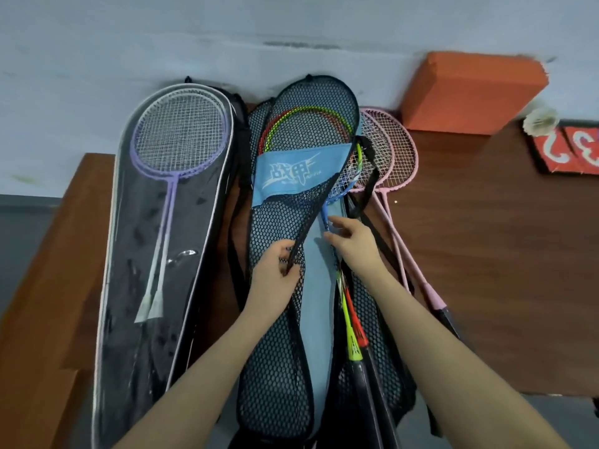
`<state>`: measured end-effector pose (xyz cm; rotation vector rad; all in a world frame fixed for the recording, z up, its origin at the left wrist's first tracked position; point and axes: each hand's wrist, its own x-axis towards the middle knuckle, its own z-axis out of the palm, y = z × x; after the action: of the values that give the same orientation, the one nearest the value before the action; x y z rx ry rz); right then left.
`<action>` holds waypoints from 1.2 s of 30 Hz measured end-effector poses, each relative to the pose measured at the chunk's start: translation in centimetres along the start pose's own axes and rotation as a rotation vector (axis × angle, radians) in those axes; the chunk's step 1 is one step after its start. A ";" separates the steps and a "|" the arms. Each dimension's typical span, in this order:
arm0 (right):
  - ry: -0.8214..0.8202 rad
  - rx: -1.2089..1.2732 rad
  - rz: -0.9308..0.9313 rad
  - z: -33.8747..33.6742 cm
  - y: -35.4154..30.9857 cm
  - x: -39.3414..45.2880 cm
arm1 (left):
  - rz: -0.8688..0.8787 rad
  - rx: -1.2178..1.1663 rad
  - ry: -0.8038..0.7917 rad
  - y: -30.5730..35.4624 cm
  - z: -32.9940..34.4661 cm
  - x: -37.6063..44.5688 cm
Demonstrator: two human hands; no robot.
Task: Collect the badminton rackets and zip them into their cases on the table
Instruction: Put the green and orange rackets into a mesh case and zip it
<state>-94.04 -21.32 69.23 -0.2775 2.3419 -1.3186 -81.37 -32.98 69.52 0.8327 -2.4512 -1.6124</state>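
Observation:
A blue case with a black mesh front [285, 319] lies in the middle of the brown table [502, 238]. My left hand [275, 280] pinches the black edge of its mesh flap and holds it lifted. My right hand [353, 238] grips the thin shaft of a blue racket [337, 189] at the case's opening. A green racket [351, 345] and a red racket [359, 328] lie in the case, their heads under the mesh. On the left, a clear-fronted black case [155, 254] holds two purple and white rackets [178, 137]. Two pink rackets [392, 150] lie loose on the right.
An orange foam block [470, 92] sits against the wall at the back right. A white shuttlecock [539, 121] and red number cards [570, 147] lie at the far right. Black case straps [366, 186] trail beside the mesh case. The table's left edge runs beside the clear case.

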 end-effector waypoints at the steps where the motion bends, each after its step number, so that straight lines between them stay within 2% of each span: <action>1: -0.003 -0.035 -0.006 -0.5 0.1 -0.9 | 0.027 0.066 -0.010 0.0 0.3 -0.4; 5: -0.022 0.025 0.024 -2.1 2.0 -6.0 | 0.087 0.292 -0.064 -0.4 1.3 -3.4; 10: -0.147 0.085 0.080 -3.6 5.4 -12.7 | -0.039 0.410 -0.092 -1.6 2.8 -9.4; 16: -0.191 0.095 0.147 -5.3 7.3 -17.3 | -0.151 0.525 -0.089 -2.5 4.9 -14.8; 20: -0.225 0.269 0.326 -5.3 7.4 -18.2 | -0.181 0.368 -0.030 -2.2 5.5 -14.8; 23: -0.234 0.275 0.398 -5.0 7.8 -17.5 | -0.120 0.271 -0.023 -2.0 5.3 -14.8; 28: -0.338 -0.024 0.247 -3.4 7.3 -17.9 | -0.113 0.013 0.045 -0.6 4.6 -15.7; 31: -0.248 -0.202 0.138 -2.0 7.7 -18.0 | -0.149 -0.034 0.065 -1.3 3.5 -16.0; 36: -0.193 -0.336 0.151 -0.5 7.8 -18.0 | -0.239 -0.145 0.081 -2.2 1.7 -16.4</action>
<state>-78.03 -10.04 67.81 -0.3072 2.3572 -0.7880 -67.18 -24.26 70.36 1.1794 -2.2195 -1.7678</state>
